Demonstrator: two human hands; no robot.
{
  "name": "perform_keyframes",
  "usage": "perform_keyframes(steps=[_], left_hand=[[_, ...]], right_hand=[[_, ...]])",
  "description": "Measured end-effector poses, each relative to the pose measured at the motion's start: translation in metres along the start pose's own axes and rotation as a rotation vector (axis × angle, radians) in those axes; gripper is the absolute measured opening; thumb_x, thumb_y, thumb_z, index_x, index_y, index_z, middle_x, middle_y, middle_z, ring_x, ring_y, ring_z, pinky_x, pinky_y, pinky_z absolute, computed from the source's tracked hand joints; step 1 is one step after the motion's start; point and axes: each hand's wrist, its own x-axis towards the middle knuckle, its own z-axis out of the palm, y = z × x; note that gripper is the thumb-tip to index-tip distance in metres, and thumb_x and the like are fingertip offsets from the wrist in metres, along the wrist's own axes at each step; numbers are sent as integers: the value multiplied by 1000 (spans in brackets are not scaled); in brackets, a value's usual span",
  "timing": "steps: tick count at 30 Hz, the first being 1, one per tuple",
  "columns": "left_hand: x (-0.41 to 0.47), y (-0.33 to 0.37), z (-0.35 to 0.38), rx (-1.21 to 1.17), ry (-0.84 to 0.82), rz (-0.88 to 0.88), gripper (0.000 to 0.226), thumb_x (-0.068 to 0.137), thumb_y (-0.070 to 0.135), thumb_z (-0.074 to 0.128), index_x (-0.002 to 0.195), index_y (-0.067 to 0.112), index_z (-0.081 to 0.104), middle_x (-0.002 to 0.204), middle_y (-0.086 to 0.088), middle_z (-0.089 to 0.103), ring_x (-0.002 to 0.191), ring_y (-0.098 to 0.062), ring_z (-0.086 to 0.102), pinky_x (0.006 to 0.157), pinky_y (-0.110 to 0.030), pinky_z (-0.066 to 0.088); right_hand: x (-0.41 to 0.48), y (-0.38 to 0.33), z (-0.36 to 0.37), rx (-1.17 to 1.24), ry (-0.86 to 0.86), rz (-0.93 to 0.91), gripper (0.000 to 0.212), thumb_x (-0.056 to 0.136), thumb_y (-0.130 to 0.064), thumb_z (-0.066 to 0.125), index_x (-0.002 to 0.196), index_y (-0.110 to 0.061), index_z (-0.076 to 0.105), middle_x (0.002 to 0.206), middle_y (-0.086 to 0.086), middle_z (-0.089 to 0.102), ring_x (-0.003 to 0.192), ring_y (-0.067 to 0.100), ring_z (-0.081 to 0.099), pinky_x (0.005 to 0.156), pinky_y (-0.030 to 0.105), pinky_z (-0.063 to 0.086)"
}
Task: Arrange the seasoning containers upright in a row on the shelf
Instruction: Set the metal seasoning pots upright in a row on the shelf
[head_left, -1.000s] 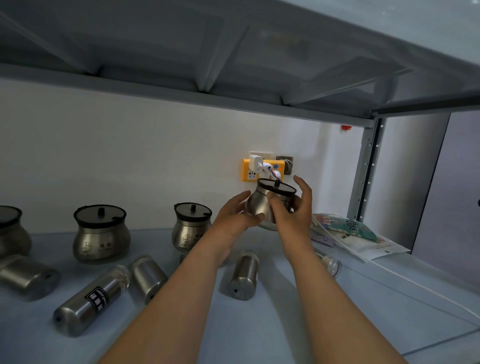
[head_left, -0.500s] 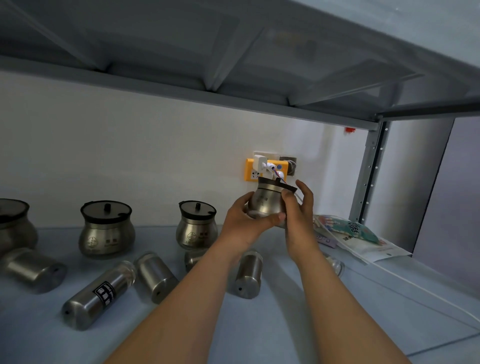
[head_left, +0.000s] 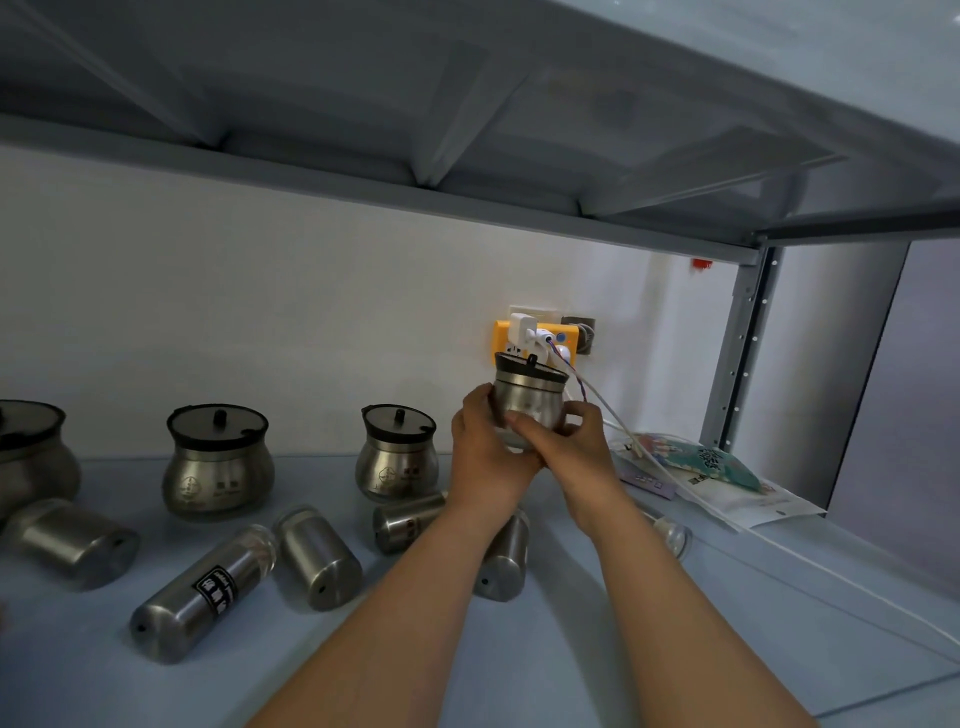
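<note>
Both hands hold one steel seasoning pot (head_left: 527, 389) with a black lid above the shelf, close to the back wall. My left hand (head_left: 483, 457) wraps its left side and my right hand (head_left: 566, 447) its front and right. Three similar pots stand upright along the wall: one (head_left: 397, 452) just left of my hands, one (head_left: 218, 462) further left, one (head_left: 31, 457) at the left edge. Several steel shaker bottles lie on their sides in front: (head_left: 202, 592), (head_left: 319, 556), (head_left: 72, 540), (head_left: 405, 519), (head_left: 501, 561).
The blue shelf board (head_left: 571, 649) carries everything. A yellow socket adapter (head_left: 535, 338) with plugs is on the wall behind the held pot; a white cable (head_left: 779, 545) runs across the shelf. Printed packets (head_left: 717, 467) lie at right by the upright post (head_left: 737, 353). An upper shelf hangs overhead.
The held pot has been turned from a tilt to nearly upright and has come slightly lower. My right hand shifted from its lid and far side to its front.
</note>
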Motion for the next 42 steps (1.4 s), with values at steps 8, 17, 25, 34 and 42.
perform_keyframes(steps=[8, 17, 25, 34, 42], left_hand=[[1, 5, -3, -7, -122, -149, 29, 81, 5, 55, 109, 12, 60, 98, 1, 64, 89, -11, 60, 63, -15, 41], [2, 9, -2, -25, -167, -182, 39, 81, -6, 45, 112, 12, 59, 89, 3, 61, 77, -4, 54, 61, -13, 41], [7, 1, -3, 112, -192, -261, 28, 79, -1, 46, 100, 8, 62, 72, 2, 53, 64, -8, 47, 53, -21, 33], [10, -9, -2, 106, -279, -405, 34, 84, 4, 41, 105, 10, 67, 99, -16, 67, 86, -26, 61, 68, -28, 46], [13, -10, -1, 90, -288, -465, 19, 83, 3, 40, 77, 7, 58, 75, -11, 55, 71, -23, 50, 66, -29, 39]], right_hand=[[6, 7, -4, -47, 67, -90, 77, 53, -37, 85, 120, -28, 48, 108, -1, 63, 99, 15, 63, 86, 35, 52], [8, 11, -1, -193, 135, -209, 54, 48, -17, 90, 91, -18, 57, 85, 4, 68, 71, 11, 66, 55, 20, 50], [3, 19, -4, -318, 53, -15, 59, 65, -30, 80, 117, -25, 53, 100, -4, 63, 90, 13, 57, 79, 27, 42], [1, 31, -5, -406, 6, 85, 64, 63, -31, 80, 119, -20, 52, 115, 5, 63, 103, 21, 57, 90, 36, 48], [2, 34, -5, -514, -6, 88, 60, 63, -28, 82, 114, -14, 53, 114, 8, 65, 101, 24, 60, 79, 30, 44]])
